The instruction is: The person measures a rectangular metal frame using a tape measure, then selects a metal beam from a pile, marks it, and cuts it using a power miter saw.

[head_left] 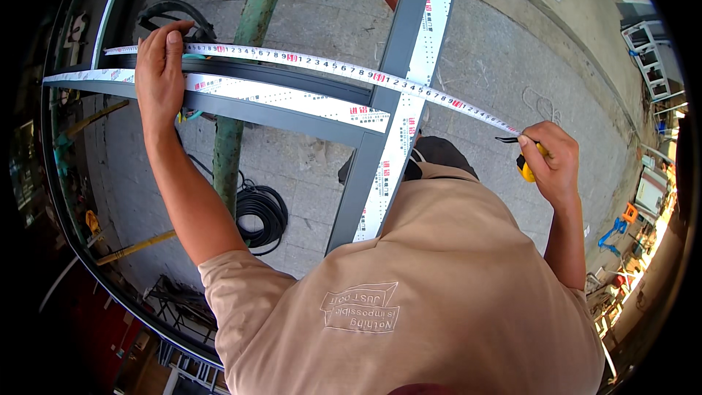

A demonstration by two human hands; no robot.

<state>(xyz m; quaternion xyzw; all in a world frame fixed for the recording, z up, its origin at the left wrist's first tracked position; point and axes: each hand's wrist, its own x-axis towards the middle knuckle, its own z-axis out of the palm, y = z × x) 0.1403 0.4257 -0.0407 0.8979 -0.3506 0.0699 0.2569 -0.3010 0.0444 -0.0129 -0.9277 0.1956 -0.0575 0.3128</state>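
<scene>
A white tape measure blade (pixel 329 66) is pulled out across a dark grey metal frame (pixel 300 118), whose faces carry white printed protective film. My left hand (pixel 162 77) is closed over the frame's crossbar near the blade's free end, pressing the blade there; its fingertips are partly hidden. On the right, my right hand (pixel 552 157) is closed around the yellow and black tape measure case (pixel 525 168), held out past the frame's upright bar (pixel 395 132). From there the blade runs in a slight bow to my left hand, passing over the upright bar.
A worn green pipe (pixel 252 22) runs beneath the frame. On the grey paved floor (pixel 307 197) lies a coil of black hose (pixel 262 216). Rusty yellow poles (pixel 135 247) stick out at the left. A white frame (pixel 647 58) and assorted tools stand along the right side.
</scene>
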